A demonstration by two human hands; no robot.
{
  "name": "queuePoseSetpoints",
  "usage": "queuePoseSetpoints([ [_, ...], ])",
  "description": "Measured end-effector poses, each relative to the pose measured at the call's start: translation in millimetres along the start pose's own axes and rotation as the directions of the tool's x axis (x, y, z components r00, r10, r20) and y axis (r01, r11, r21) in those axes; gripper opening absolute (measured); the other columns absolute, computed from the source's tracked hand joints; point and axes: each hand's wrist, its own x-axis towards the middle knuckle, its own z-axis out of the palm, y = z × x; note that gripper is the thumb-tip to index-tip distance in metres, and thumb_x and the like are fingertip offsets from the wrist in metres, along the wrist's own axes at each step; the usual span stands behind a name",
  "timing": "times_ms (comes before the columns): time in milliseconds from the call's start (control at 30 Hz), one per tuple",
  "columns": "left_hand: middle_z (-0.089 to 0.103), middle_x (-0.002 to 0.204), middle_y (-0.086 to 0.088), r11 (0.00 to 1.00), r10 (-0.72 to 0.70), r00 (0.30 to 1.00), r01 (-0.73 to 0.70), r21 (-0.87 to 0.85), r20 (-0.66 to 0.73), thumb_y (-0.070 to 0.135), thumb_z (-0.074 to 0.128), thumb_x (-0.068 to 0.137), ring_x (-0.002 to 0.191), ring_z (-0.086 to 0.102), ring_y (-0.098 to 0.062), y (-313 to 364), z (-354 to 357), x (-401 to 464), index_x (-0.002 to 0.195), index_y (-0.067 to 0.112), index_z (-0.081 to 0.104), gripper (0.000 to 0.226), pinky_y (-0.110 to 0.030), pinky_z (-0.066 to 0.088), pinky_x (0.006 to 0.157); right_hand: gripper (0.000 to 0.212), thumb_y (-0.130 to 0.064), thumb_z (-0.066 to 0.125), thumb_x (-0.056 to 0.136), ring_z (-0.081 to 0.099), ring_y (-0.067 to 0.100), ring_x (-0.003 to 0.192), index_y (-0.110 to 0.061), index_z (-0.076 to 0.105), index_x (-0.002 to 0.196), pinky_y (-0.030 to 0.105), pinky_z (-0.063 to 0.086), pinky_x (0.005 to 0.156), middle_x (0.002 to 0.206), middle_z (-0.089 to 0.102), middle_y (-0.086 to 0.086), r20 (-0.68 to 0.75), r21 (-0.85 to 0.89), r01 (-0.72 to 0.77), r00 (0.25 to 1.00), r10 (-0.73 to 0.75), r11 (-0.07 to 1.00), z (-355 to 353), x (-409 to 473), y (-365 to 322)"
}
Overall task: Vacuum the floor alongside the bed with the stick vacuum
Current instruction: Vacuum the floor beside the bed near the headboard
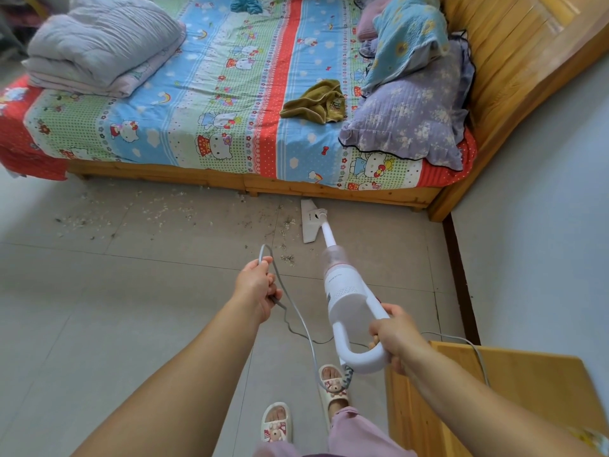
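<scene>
The right hand (pixel 393 338) is curled around the looped handle of the white stick vacuum (pixel 346 301), which slants away from the person toward the bed (pixel 230 94). Its flat floor head (pixel 309 221) lies on the grey tiled floor (pixel 99 308) just beside the wooden bed frame (pixel 230 181), turned so that its long side runs away from the frame. The left hand (pixel 257 286) is held out to the left of the vacuum body, its fingers closed around a loop of the grey power cord (pixel 298 316); the cord rises above the fist, falls back past the wrist, trails along the floor and runs toward the person's feet, while another stretch passes over the wooden cabinet (pixel 494 390) at the lower right. Pale crumbs and dark specks of debris (pixel 158 212) are scattered over the tiles alongside the bed, mostly to the left of the floor head, with a few bits near it. On the cartoon-print sheet lie a folded grey quilt (pixel 105 44), an olive-green cloth (pixel 316 102) and a lilac floral pillow (pixel 408 117) by the headboard (pixel 514 61). The person wears white slippers (pixel 276 422).
</scene>
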Motion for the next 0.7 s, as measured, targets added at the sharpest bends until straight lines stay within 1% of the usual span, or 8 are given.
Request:
queuePoseSetpoints([
  [100, 0.031, 0.059, 0.0, 1.0, 0.001, 1.0, -0.001, -0.007, -0.001, 0.015, 0.029, 0.103, 0.047, 0.021, -0.01, 1, 2, 0, 0.111, 0.014, 0.054, 0.027, -0.023, 0.03, 0.049, 0.051, 0.009, 0.044, 0.085, 0.053, 0.022, 0.063, -0.017, 0.046, 0.129, 0.029, 0.044, 0.051, 0.101, 0.057, 0.019, 0.009, 0.007, 0.006, 1.0, -0.006, 1.0, 1, -2, -3],
  [233, 0.03, 0.058, 0.0, 1.0, 0.004, 1.0, -0.004, -0.019, 0.0, 0.014, 0.028, 0.102, 0.047, 0.02, -0.01, 2, 3, 0, 0.111, 0.015, 0.054, 0.027, -0.023, 0.029, 0.05, 0.052, 0.009, 0.043, 0.083, 0.049, 0.023, 0.059, -0.015, 0.047, 0.128, 0.028, 0.043, 0.052, 0.094, 0.056, 0.018, 0.015, 0.03, 0.007, 1.0, -0.007, 1.0, 10, -1, -8],
  [300, 0.031, 0.059, 0.0, 1.0, 0.005, 1.0, -0.005, -0.021, 0.002, 0.014, 0.028, 0.102, 0.048, 0.02, -0.01, 4, 2, 0, 0.111, 0.015, 0.054, 0.027, -0.023, 0.029, 0.05, 0.052, 0.009, 0.042, 0.083, 0.049, 0.023, 0.059, -0.015, 0.047, 0.128, 0.029, 0.043, 0.052, 0.094, 0.056, 0.018, 0.008, 0.048, 0.0, 1.0, 0.0, 0.999, 11, -1, -9],
  [400, 0.031, 0.059, 0.0, 1.0, 0.006, 1.0, -0.006, -0.024, 0.001, 0.015, 0.029, 0.102, 0.048, 0.02, -0.01, 6, -2, 1, 0.111, 0.015, 0.054, 0.027, -0.023, 0.029, 0.049, 0.052, 0.009, 0.042, 0.085, 0.051, 0.024, 0.066, -0.017, 0.047, 0.13, 0.031, 0.046, 0.055, 0.103, 0.057, 0.018, -0.017, 0.074, -0.019, 1.0, 0.02, 0.997, 8, -2, -6],
  [467, 0.031, 0.059, 0.0, 1.0, 0.005, 1.0, -0.005, -0.021, -0.004, 0.015, 0.028, 0.102, 0.047, 0.021, -0.01, 6, -6, 0, 0.111, 0.014, 0.054, 0.027, -0.023, 0.03, 0.049, 0.051, 0.009, 0.044, 0.086, 0.054, 0.026, 0.074, -0.017, 0.049, 0.13, 0.034, 0.048, 0.059, 0.105, 0.057, 0.017, -0.05, 0.082, -0.016, 0.999, 0.02, 0.996, 4, -2, -2],
  [600, 0.031, 0.059, 0.001, 1.0, 0.004, 1.0, -0.004, -0.011, -0.006, 0.014, 0.028, 0.102, 0.047, 0.021, -0.009, 4, -12, -1, 0.113, 0.014, 0.054, 0.028, -0.023, 0.03, 0.049, 0.052, 0.007, 0.048, 0.086, 0.058, 0.031, 0.094, -0.018, 0.05, 0.132, 0.043, 0.052, 0.079, 0.108, 0.057, 0.013, -0.128, 0.06, -0.001, 0.992, 0.009, 0.998, -3, -3, 5],
  [633, 0.031, 0.059, 0.001, 1.0, 0.003, 1.0, -0.003, -0.008, -0.004, 0.014, 0.028, 0.102, 0.047, 0.021, -0.01, 3, -13, -2, 0.114, 0.014, 0.054, 0.028, -0.023, 0.03, 0.049, 0.052, 0.006, 0.05, 0.086, 0.058, 0.032, 0.097, -0.019, 0.05, 0.132, 0.044, 0.052, 0.082, 0.109, 0.057, 0.012, -0.139, 0.062, -0.002, 0.99, 0.01, 0.998, -4, -5, 7],
  [700, 0.031, 0.059, 0.001, 1.0, 0.001, 1.0, -0.001, -0.001, 0.0, 0.015, 0.028, 0.102, 0.046, 0.02, -0.01, 2, -15, -2, 0.117, 0.015, 0.054, 0.03, -0.023, 0.03, 0.049, 0.053, 0.007, 0.05, 0.086, 0.058, 0.032, 0.095, -0.02, 0.05, 0.132, 0.043, 0.051, 0.081, 0.109, 0.058, 0.012, -0.152, 0.082, -0.003, 0.988, 0.016, 0.997, -5, -8, 9],
])
